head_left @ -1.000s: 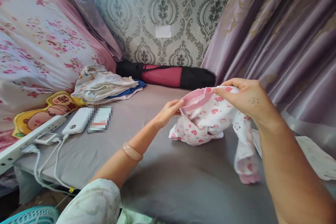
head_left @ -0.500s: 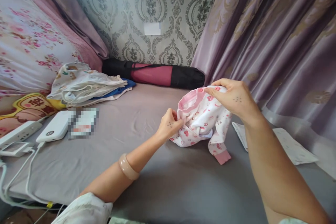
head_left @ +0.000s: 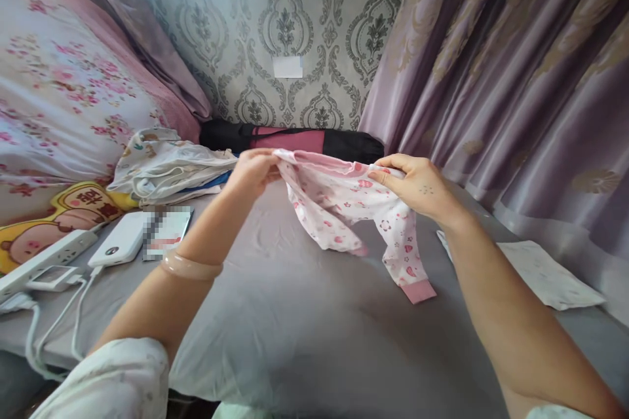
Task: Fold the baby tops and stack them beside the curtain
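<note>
Damask wallpaper point(head_left: 285, 19) rises behind a grey sheet point(head_left: 275, 340). At far left, a pig-face cushion point(head_left: 63, 216) lies near a white power strip point(head_left: 46, 262) and a white power bank point(head_left: 120, 239); beyond these sits a pile of clothes point(head_left: 167, 167). The left forearm, wearing a pale bangle point(head_left: 191, 266), slants up and rightward to the left hand point(head_left: 253, 173), whose fingers close on one end of the baby garment's point(head_left: 334, 193) pink-trimmed opening. The garment hangs above the sheet between both hands, in front of a black and dark-pink roll bag point(head_left: 289, 139). Its opening edge runs left to right; two tubes drop toward the lower right, the right one ending in a pink cuff. The right hand point(head_left: 417, 186) pinches the other end between thumb and fingers, its forearm slanting up and leftward. Farther right lies a white cloth point(head_left: 545, 272), below a mauve curtain point(head_left: 491, 78).
</note>
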A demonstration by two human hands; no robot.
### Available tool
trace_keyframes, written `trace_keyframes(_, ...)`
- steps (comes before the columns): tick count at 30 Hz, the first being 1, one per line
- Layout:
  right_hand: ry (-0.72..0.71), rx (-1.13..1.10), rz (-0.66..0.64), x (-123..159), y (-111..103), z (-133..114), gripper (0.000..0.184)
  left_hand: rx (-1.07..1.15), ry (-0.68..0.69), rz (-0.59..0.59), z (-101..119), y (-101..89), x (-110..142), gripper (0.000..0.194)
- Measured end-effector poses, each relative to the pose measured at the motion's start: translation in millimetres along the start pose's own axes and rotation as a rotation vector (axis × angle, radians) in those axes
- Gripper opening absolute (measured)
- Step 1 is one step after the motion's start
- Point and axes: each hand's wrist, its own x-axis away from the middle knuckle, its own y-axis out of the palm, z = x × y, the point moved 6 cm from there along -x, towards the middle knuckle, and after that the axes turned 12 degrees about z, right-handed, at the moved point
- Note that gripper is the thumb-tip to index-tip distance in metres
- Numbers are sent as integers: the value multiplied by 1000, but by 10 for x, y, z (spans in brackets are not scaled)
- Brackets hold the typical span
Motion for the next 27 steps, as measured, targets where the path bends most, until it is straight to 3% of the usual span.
trace_keyframes(4,8,-88,-1,-29,4,-153,41,-26,247,-26,698,-103,51,12)
trace_keyframes(7,27,-102,-62,-48,-55,-121,43,-215,413,-90,877,-208,142,17)
trace_keyframes(10,52,-54,-148,-46,-117,26,43,-400,526,-209,781,-296,146,32)
trace_keyframes(14,94,22,-250,-27,-91,306,39,-569,631,-337,470,-318,3,29)
trace_keyframes(18,89,129,-259,-48,11,522,35,-675,703,-400,174,-230,-190,28)
trace_keyframes(20,77,196,-242,-88,27,561,35,-734,758,-390,147,-172,-238,27)
trace_keyframes(22,0,238,-173,-162,-32,488,34,-773,868,-324,279,-115,-203,26)
trace_keyframes(24,-151,264,23,-259,-207,291,33,-739,1042,-160,577,-85,-68,25)
trace_keyframes(27,-336,353,514,-327,-602,-59,29,-488,1350,310,1116,-183,260,20)
